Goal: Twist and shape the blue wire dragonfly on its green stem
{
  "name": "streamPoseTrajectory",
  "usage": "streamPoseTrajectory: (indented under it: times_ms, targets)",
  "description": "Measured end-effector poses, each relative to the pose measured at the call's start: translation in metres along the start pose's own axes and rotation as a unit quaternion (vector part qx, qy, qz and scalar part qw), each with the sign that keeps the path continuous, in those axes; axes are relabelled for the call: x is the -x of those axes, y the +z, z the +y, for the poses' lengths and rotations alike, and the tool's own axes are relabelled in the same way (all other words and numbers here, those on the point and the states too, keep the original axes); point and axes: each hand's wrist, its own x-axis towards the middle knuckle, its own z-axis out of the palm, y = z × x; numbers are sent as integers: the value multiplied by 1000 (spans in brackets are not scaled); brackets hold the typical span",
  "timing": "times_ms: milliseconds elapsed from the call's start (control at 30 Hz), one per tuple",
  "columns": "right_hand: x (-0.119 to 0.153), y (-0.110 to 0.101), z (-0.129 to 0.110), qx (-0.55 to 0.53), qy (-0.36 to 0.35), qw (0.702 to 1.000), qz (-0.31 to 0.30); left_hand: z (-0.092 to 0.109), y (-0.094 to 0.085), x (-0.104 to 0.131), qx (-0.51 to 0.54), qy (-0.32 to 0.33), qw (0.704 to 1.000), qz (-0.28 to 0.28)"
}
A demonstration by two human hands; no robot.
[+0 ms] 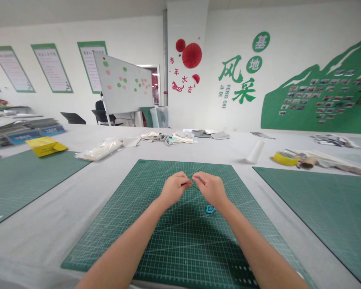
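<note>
Over the middle of the green cutting mat (168,241), my left hand (176,186) and my right hand (209,186) are raised with their fingertips almost meeting. Both are closed in a pinch. A faint thin dark strand seems to run between the fingertips, too fine to make out clearly. Just below my right hand, beside the wrist, shows a small blue curled piece with a dark outline (210,208). Whether it lies on the mat or hangs above it, I cannot tell.
More cutting mats lie left (27,176) and right (325,208). Around them are a yellow packet (45,147), a plastic-wrapped bundle (100,149), fabric scraps (183,137), a white roll (255,152) and yellow tape (285,158). A whiteboard (123,86) stands beyond the table.
</note>
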Motion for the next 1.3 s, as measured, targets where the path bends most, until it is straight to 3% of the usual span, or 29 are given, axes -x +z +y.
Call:
streamPoseTrajectory:
  times_ms: [167,333,533,633,900,1000,1167,1300]
  targets:
    - [-7,-3,14,-34,59,997,-34,0,-5,-1,47,19,998,-38]
    - [-11,-6,30,-159,102,978,-85,-1,-11,-3,135,-3,989,-55]
    - [-11,-1,35,-311,157,929,-122,-3,-14,-4,251,-67,966,-16]
    - [-10,10,30,-323,154,927,-115,-3,-9,-3,300,-109,948,9]
    - [-1,26,4,-184,85,976,-78,-11,6,-2,314,-185,925,108]
    - [3,24,-6,-124,48,989,-65,-15,7,-2,267,-202,934,125]
    - [9,22,-12,-4,-45,998,-49,-18,8,-1,101,-155,975,120]
    - [9,20,-11,55,-64,996,-21,-12,8,0,21,-100,990,100]
